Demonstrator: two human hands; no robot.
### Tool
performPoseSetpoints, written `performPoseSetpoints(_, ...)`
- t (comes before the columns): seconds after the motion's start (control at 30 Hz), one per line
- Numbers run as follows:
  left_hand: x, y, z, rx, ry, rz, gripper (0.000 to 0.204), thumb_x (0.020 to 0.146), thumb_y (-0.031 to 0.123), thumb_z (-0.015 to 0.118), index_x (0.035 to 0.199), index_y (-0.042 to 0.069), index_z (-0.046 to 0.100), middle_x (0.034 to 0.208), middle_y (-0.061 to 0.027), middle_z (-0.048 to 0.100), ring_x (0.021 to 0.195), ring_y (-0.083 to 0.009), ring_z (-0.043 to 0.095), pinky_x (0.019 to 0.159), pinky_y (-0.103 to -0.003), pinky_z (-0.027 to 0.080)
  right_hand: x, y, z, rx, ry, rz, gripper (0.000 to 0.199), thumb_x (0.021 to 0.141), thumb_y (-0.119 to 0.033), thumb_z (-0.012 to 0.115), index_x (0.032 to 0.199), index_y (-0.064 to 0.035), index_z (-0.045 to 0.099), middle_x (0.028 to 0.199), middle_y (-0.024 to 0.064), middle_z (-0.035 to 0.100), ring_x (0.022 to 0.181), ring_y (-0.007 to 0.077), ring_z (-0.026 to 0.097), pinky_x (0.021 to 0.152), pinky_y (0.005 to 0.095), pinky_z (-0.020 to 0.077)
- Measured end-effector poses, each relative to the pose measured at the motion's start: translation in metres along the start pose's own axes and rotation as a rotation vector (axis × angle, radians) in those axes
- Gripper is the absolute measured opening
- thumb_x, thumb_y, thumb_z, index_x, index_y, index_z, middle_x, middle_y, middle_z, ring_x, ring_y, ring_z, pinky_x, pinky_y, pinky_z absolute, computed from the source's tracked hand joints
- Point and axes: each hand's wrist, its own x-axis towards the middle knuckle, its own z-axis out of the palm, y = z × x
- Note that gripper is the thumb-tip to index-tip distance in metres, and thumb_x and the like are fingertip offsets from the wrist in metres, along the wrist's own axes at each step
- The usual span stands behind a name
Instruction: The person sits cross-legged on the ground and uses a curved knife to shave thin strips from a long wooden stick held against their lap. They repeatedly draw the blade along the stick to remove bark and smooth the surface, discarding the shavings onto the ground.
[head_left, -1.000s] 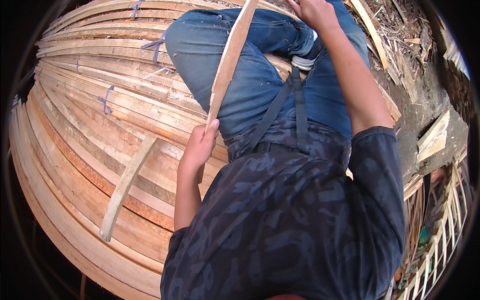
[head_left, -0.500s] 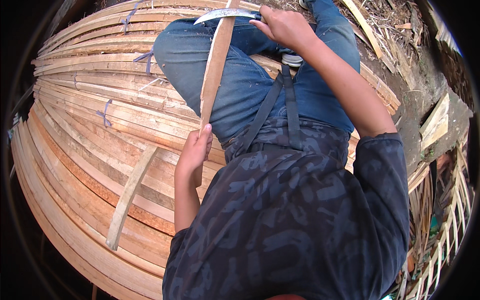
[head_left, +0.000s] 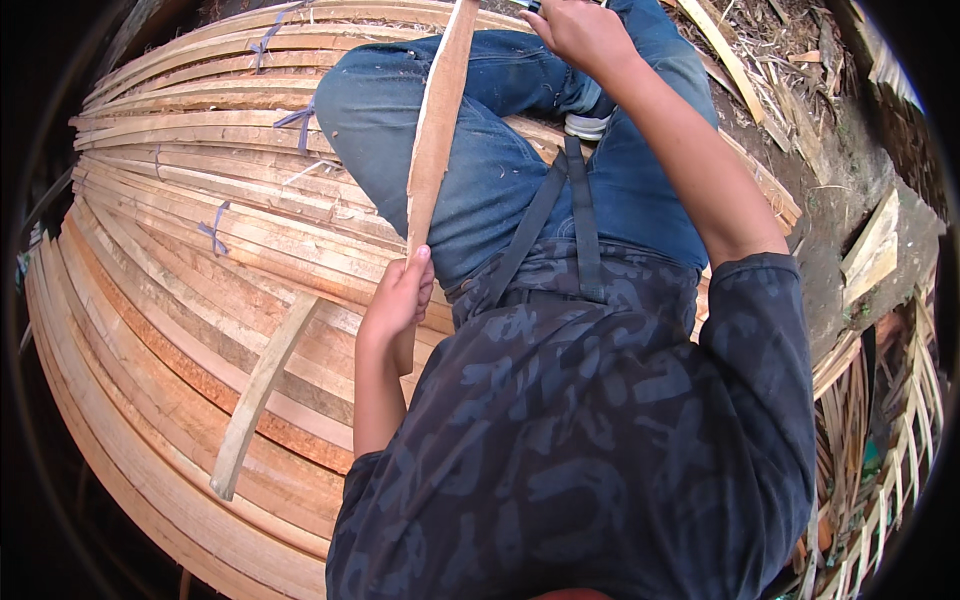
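L hand pinches wood strip at near end, R hand clutches knife. Prob light, stiff; ends safest hold imo.

Wooden strip: matt, smooth-looking face, ragged left edge. Jeans: worn matt denim. Near, shirt: matt printed cloth. Straps: flat woven fabric. Left, planks: bare wood, rough in places. Ties: thin, plastic-looking.

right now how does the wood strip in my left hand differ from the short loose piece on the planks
The held strip is browner, the loose piece greyer. The strip is in the left hand; the piece lies across the planks. Both are narrow wood.
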Motion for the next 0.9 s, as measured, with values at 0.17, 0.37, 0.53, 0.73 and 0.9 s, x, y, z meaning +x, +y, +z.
performPoseSetpoints(0.17,0.003,-0.005,-0.001,0.003,0.016,0.007,0.047,0.100,0.047,0.040,0.065,0.015,0.037,0.052,0.0071,0.028,0.043,-0.0049,0.023,0.039,-0.023,0.021,-0.014,-0.023,-0.003,-0.031,-0.016,-0.168,0.037,0.095,-0.042,0.050,0.090,-0.0059,0.055,0.062,0.0154,0.063,0.057,0.0337,0.064,0.050,0.0431,0.0524)
performPoseSetpoints(0.37,0.003,-0.006,0.002,0.047,0.045,0.058,0.047,0.101,0.046,0.037,0.065,0.016,0.032,0.051,0.0082,0.024,0.040,-0.0042,0.017,0.036,-0.022,0.016,-0.017,-0.016,-0.009,-0.056,-0.071,-0.177,0.037,0.096,-0.042,0.049,0.090,-0.0054,0.053,0.064,0.0156,0.063,0.056,0.0340,0.064,0.049,0.0432,0.0521)
performPoseSetpoints(0.53,0.004,-0.012,0.004,0.077,0.103,0.078,0.047,0.101,0.047,0.038,0.066,0.016,0.033,0.052,0.0085,0.025,0.040,-0.0041,0.018,0.036,-0.022,0.016,0.005,0.014,0.004,-0.087,0.049,-0.162,0.037,0.096,-0.041,0.049,0.090,-0.0053,0.052,0.063,0.0156,0.063,0.056,0.0334,0.064,0.048,0.0433,0.0523)
performPoseSetpoints(0.73,0.000,0.009,0.004,0.015,0.033,-0.011,0.048,0.099,0.047,0.042,0.065,0.014,0.038,0.053,0.0065,0.030,0.042,-0.0050,0.024,0.038,-0.023,0.022,0.009,0.003,0.001,0.055,0.016,0.089,0.034,0.092,-0.035,0.053,0.090,-0.0011,0.056,0.066,0.0204,0.064,0.062,0.0365,0.066,0.057,0.0465,0.0530)
performPoseSetpoints(0.9,-0.003,0.011,-0.001,0.023,0.005,-0.058,0.049,0.099,0.049,0.041,0.065,0.014,0.037,0.051,0.0061,0.029,0.041,-0.0055,0.023,0.037,-0.023,0.022,-0.004,0.003,0.008,0.007,0.003,0.019,0.036,0.092,-0.036,0.052,0.087,-0.0006,0.054,0.063,0.0201,0.063,0.057,0.0351,0.065,0.051,0.0442,0.0521)
